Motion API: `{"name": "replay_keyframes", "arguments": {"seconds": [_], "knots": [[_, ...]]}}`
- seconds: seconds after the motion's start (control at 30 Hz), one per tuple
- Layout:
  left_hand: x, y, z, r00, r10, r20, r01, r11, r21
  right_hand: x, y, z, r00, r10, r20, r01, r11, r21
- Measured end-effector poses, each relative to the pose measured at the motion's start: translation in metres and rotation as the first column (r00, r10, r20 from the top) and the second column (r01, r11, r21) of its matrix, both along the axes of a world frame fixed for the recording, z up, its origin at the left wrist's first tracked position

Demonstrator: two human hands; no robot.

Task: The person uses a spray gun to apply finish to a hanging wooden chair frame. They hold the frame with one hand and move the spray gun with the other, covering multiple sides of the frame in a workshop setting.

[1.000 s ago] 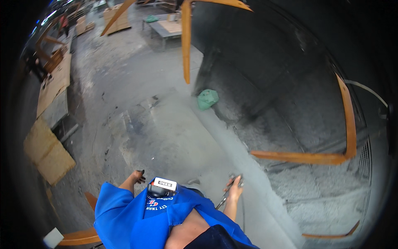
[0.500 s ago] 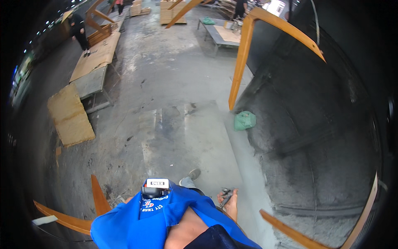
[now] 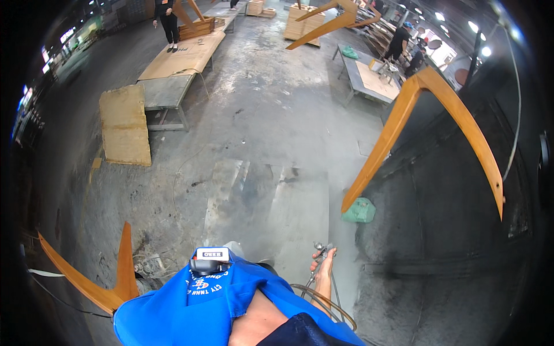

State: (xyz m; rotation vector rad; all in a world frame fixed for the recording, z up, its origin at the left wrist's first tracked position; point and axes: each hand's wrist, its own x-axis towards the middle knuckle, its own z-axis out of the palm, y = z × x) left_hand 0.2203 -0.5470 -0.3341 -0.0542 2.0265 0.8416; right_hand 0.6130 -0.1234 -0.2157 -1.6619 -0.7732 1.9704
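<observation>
My right hand (image 3: 326,264) is closed around a small metal spray gun (image 3: 319,248), held out low ahead of my body on the right. Hoses (image 3: 340,311) loop back from it along my forearm. The nearest workpiece is a bent, orange-brown wooden furniture frame (image 3: 384,151) at the right, in the air beyond the gun and apart from it. Another V-shaped wooden frame (image 3: 112,293) is at the lower left, partly behind my blue jacket (image 3: 173,308). My left hand is not visible; the jacket covers that side.
A dark wall (image 3: 450,230) runs along the right, with a green plastic bag (image 3: 359,211) at its foot. Left stands a cardboard-topped table (image 3: 164,92) with a tan board (image 3: 125,126) leaning on it. Another table (image 3: 352,69), hanging wooden pieces (image 3: 329,26) and people (image 3: 398,41) are farther off.
The view has tilted up and turned right. My right hand with the spray gun is farther forward, and its hoses now show. The frame at the lower right has left the view.
</observation>
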Motion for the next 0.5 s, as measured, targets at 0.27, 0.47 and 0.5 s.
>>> {"name": "replay_keyframes", "arguments": {"seconds": [0.27, 0.47, 0.5], "knots": [[-0.066, 0.036, -0.029, 0.994, -0.064, 0.086, 0.075, 0.988, -0.136, -0.072, -0.008, 0.001, 0.999, 0.038, -0.038, -0.040, 0.997, -0.072], [-0.173, 0.118, -0.042, 0.940, -0.309, 0.146, 0.332, 0.928, -0.171, -0.128, -0.027, 0.049, 0.948, -0.306, 0.084, 0.312, 0.946, -0.082], [-0.188, 0.141, -0.042, 0.920, -0.362, 0.148, 0.385, 0.907, -0.172, -0.135, -0.029, 0.063, 0.930, -0.357, 0.088, 0.362, 0.932, -0.040]]}}
